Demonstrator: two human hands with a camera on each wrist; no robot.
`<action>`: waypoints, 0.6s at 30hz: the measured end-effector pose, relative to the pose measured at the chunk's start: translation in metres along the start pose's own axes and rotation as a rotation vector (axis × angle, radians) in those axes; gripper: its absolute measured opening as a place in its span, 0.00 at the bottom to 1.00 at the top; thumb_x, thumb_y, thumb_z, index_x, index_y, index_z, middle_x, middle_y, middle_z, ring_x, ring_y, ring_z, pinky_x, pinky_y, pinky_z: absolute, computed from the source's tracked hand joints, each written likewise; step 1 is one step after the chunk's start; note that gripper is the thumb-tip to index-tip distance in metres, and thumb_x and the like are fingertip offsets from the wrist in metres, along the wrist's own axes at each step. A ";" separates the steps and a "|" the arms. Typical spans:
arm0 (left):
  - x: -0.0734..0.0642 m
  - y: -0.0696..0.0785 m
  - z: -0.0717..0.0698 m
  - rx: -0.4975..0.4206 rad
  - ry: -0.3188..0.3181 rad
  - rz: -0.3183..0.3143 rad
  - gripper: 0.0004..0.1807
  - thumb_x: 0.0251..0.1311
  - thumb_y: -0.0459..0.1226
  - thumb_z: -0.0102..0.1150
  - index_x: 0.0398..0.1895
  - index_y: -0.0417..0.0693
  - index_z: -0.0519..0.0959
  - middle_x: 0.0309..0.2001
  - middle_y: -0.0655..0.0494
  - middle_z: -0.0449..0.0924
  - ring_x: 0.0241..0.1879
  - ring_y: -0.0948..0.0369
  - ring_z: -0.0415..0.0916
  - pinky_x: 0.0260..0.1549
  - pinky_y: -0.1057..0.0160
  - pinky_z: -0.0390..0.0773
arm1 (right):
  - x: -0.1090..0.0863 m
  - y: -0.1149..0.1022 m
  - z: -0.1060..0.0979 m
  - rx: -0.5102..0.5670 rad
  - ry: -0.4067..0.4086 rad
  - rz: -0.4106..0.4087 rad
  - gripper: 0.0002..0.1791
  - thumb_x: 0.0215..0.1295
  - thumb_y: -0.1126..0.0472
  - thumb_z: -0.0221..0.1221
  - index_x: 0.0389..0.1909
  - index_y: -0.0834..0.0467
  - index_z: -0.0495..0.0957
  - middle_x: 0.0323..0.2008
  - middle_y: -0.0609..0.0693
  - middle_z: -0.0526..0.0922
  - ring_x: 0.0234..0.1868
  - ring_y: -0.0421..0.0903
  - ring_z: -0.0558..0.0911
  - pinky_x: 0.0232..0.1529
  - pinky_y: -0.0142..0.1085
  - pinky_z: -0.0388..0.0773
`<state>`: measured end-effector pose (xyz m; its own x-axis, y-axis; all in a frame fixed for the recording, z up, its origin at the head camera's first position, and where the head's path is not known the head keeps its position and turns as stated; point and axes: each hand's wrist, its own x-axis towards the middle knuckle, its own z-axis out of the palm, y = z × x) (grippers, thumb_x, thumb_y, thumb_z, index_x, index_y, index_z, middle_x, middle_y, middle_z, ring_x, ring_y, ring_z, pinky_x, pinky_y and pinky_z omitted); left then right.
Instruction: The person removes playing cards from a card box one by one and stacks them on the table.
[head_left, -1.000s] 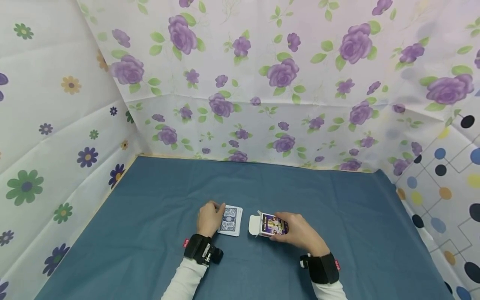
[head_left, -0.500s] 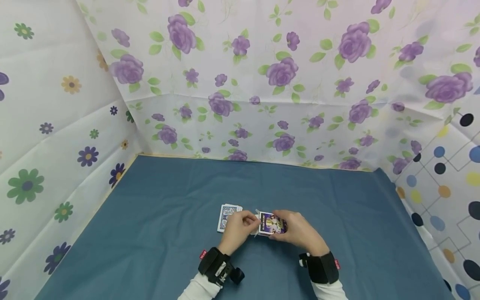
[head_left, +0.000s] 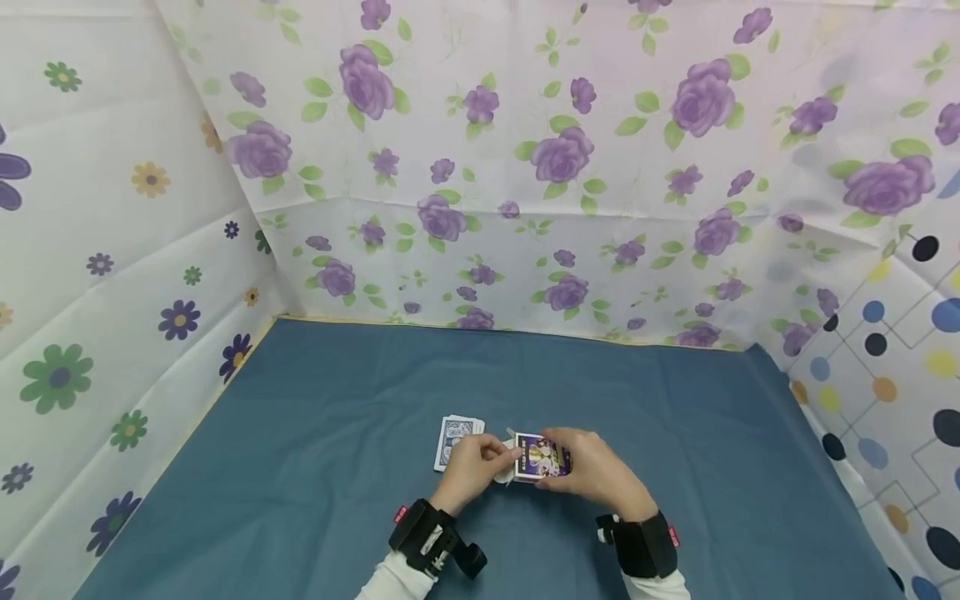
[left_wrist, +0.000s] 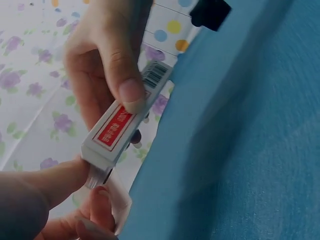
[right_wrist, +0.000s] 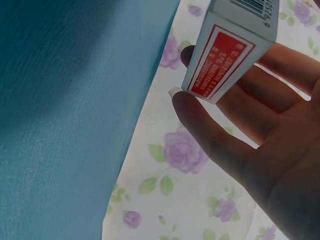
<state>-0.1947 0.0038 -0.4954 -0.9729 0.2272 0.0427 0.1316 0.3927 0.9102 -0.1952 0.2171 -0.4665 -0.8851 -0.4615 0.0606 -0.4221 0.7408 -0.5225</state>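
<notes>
My right hand [head_left: 596, 472] grips a small playing-card box [head_left: 543, 457] by its sides, thumb and fingers on opposite edges. Its top face is purple with a picture; the narrow side is white with a red label [right_wrist: 220, 65]. My left hand [head_left: 471, 471] is at the box's open left end. In the left wrist view its thumb and fingers pinch a thin, layered end that looks like playing cards [left_wrist: 97, 176] sticking out, beside the white flap [left_wrist: 120, 202]. A pile of blue-backed playing cards [head_left: 454, 435] lies on the table just behind the left hand, partly covered by it.
The blue cloth [head_left: 337, 400] covers the table. A flowered sheet [head_left: 510, 258] rises behind it, with patterned sheets at the left and right sides. Both wrists wear black camera straps [head_left: 422, 533].
My left hand has moved right, from the card pile to the box's open end, and stays there. The right hand holds the box almost in place. The head view has tilted slightly.
</notes>
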 end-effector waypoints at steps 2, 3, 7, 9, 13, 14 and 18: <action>0.001 -0.003 -0.001 -0.036 -0.028 -0.023 0.15 0.61 0.45 0.63 0.26 0.42 0.82 0.19 0.57 0.76 0.18 0.67 0.65 0.18 0.70 0.63 | 0.000 0.000 0.000 0.002 0.001 -0.014 0.36 0.50 0.50 0.73 0.59 0.64 0.75 0.55 0.58 0.81 0.51 0.51 0.82 0.47 0.45 0.78; 0.002 -0.004 -0.001 -0.060 -0.040 -0.035 0.15 0.61 0.45 0.64 0.27 0.41 0.82 0.20 0.57 0.76 0.18 0.67 0.65 0.18 0.69 0.63 | 0.000 0.000 0.000 0.002 0.003 -0.023 0.36 0.51 0.50 0.73 0.59 0.64 0.75 0.55 0.58 0.81 0.51 0.50 0.82 0.47 0.45 0.78; 0.002 -0.009 -0.001 -0.158 -0.089 -0.096 0.17 0.61 0.45 0.64 0.29 0.39 0.82 0.19 0.59 0.75 0.19 0.66 0.65 0.19 0.69 0.62 | -0.001 0.000 0.000 0.006 0.003 -0.039 0.36 0.51 0.49 0.72 0.59 0.63 0.75 0.54 0.57 0.81 0.51 0.49 0.82 0.47 0.43 0.78; 0.001 -0.011 -0.001 -0.202 -0.105 -0.122 0.17 0.61 0.46 0.63 0.31 0.38 0.82 0.19 0.60 0.73 0.20 0.65 0.64 0.19 0.69 0.62 | -0.002 -0.001 0.000 0.009 0.001 -0.038 0.36 0.50 0.50 0.73 0.59 0.63 0.76 0.54 0.56 0.81 0.50 0.48 0.82 0.46 0.43 0.78; 0.000 -0.016 0.001 -0.257 -0.125 -0.161 0.18 0.63 0.45 0.62 0.34 0.36 0.82 0.19 0.61 0.71 0.19 0.65 0.61 0.20 0.69 0.61 | -0.002 -0.001 -0.001 0.016 0.000 -0.036 0.36 0.50 0.49 0.73 0.59 0.62 0.76 0.54 0.56 0.82 0.49 0.48 0.82 0.46 0.42 0.78; -0.001 -0.017 0.002 -0.262 -0.128 -0.168 0.18 0.64 0.45 0.61 0.35 0.36 0.81 0.18 0.61 0.70 0.18 0.65 0.60 0.19 0.69 0.60 | -0.002 -0.001 -0.001 0.016 0.001 -0.039 0.36 0.50 0.49 0.73 0.58 0.62 0.76 0.54 0.56 0.82 0.49 0.48 0.82 0.45 0.42 0.78; -0.001 -0.018 0.003 -0.262 -0.138 -0.162 0.17 0.66 0.42 0.58 0.37 0.32 0.81 0.19 0.60 0.69 0.17 0.65 0.59 0.19 0.68 0.60 | -0.001 0.000 -0.001 0.009 0.004 -0.050 0.36 0.50 0.48 0.72 0.57 0.62 0.77 0.53 0.56 0.82 0.49 0.49 0.82 0.44 0.41 0.78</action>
<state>-0.1956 -0.0006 -0.5129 -0.9399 0.3061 -0.1512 -0.0934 0.1955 0.9762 -0.1943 0.2180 -0.4663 -0.8639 -0.4954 0.0904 -0.4638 0.7127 -0.5262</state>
